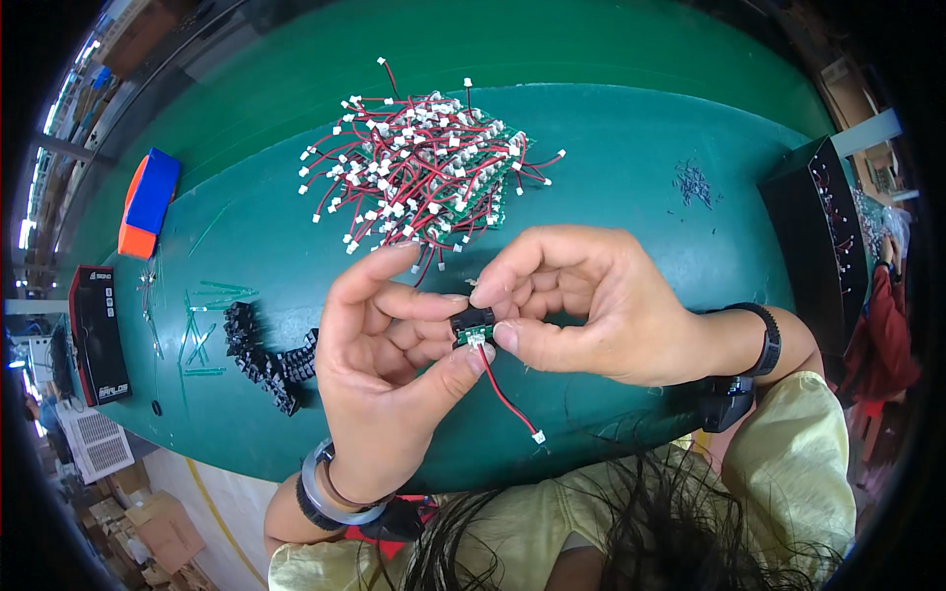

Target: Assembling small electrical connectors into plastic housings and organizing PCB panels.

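A small rectangular green circuit board sits against a glossy black block-shaped part, with a white socket on the board's lower edge. From this socket a thin twisted red-and-black cable slants down and to the right, ending in a small white plastic plug that hangs free over the dark green worktop.

The board and black part are held up between the two hands, near the person's body and in front of the heap of green boards with red-and-black leads. The left hand is mostly closed, pinching them from the left, thumb below at the socket and index fingertip above. The right hand is half curled, its thumb tip pressed to their right edge and its index fingertip at the black part's upper edge.

The fingertips cover the ends of both pieces, so how they fit together cannot be made out. Their undersides are hidden, and the right hand's other fingers are folded partly out of sight behind its thumb and index finger.
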{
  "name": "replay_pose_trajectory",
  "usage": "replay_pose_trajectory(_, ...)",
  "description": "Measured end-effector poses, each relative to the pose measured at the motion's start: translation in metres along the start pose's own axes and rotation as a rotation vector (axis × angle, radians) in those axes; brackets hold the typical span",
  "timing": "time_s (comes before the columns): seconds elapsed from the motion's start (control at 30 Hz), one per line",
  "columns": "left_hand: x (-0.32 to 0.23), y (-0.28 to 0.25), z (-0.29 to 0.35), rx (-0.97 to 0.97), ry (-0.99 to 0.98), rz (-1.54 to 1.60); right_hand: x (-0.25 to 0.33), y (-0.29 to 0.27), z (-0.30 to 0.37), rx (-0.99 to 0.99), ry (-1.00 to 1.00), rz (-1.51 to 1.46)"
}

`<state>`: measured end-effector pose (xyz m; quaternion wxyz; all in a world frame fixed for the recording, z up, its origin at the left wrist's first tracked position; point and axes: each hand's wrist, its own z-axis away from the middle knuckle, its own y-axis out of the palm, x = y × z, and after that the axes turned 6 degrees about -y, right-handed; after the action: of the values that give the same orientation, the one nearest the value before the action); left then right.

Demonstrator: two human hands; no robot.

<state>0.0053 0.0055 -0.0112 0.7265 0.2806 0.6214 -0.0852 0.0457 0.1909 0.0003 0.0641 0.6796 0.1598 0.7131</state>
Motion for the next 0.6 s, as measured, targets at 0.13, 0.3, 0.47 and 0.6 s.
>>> replay_pose_trajectory(0.13, 0.0, -0.001, 0.0, -0.018, -0.024, -0.049, -0.002, 0.001, 0.001, -0.003, -0.013, 0.004)
replay_pose_trajectory(0.3, 0.003, 0.006, 0.005, -0.059, 0.065, -0.248, -0.009, 0.0, 0.002, 0.005, 0.055, -0.023)
replay_pose_trajectory(0.47, 0.006, 0.005, 0.003, -0.021, 0.118, -0.307, -0.011, 0.002, 0.006, 0.007, -0.002, 0.108)
replay_pose_trajectory(0.6, 0.002, 0.004, 0.001, -0.007, 0.012, -0.19, -0.017, 0.0, 0.003, 0.006, -0.198, 0.179)
